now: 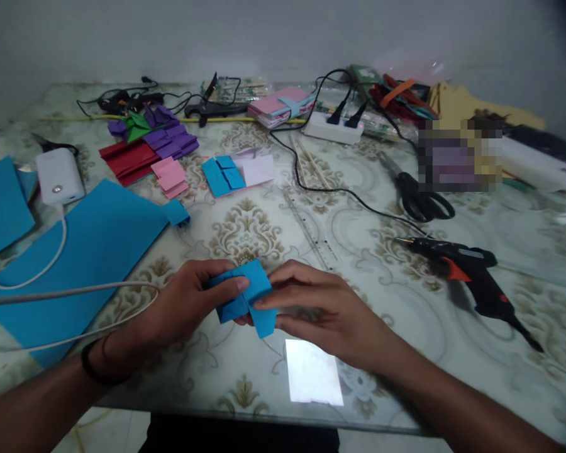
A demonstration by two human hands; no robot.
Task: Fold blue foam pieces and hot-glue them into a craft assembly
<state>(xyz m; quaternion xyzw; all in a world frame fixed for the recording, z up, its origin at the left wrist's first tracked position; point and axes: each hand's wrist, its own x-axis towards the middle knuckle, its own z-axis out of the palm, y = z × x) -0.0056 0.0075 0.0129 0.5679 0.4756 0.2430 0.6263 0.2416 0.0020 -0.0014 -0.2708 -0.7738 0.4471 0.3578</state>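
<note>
Between my hands, above the near part of the table, is a folded piece of blue paper (259,283) with creased flaps. My left hand (202,292) grips its left side, the thumb lying across the top. From the right, my right hand (311,305) pinches the other side, with fingers on the upper face and the thumb near the lower edge. Some fingertips are hidden behind the paper. Just below my right hand, a small white square (314,372), paper or a light reflection, shows on the tabletop. A clear ruler (314,233) lies beyond my hands.
Large blue sheets (99,245) and a white power bank (60,176) with a cable lie left. Folded coloured papers (170,138) sit farther back. On the right are black scissors (417,192) and a glue gun (471,270). A power strip (334,129) stands behind, its black cord crossing the table.
</note>
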